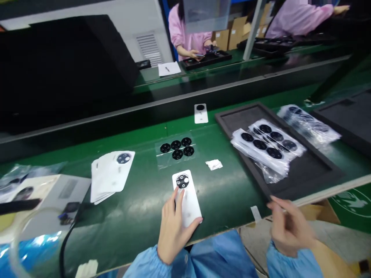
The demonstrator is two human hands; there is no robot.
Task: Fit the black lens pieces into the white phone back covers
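A white phone-shaped panel [191, 202] lies on the green bench, with a round black camera-lens piece [182, 181] at its upper end. My left hand [174, 224] grips this panel, two fingertips just below the lens piece and the thumb at the lower right corner. Off to the right, my right hand [291, 226] is closed in a pinch by the bench's front edge. It is somewhat blurred, and what it pinches, if anything, I cannot make out. Beyond the panel, a clear sheet holds several black lens discs [176, 145].
A stack of similar white panels [111, 173] sits left. At right, a dark tray [307, 173] carries bagged lens sheets [261, 143]. A crumpled white scrap [214, 165] and another panel [201, 114] lie on the bench. Across it, people in pink work.
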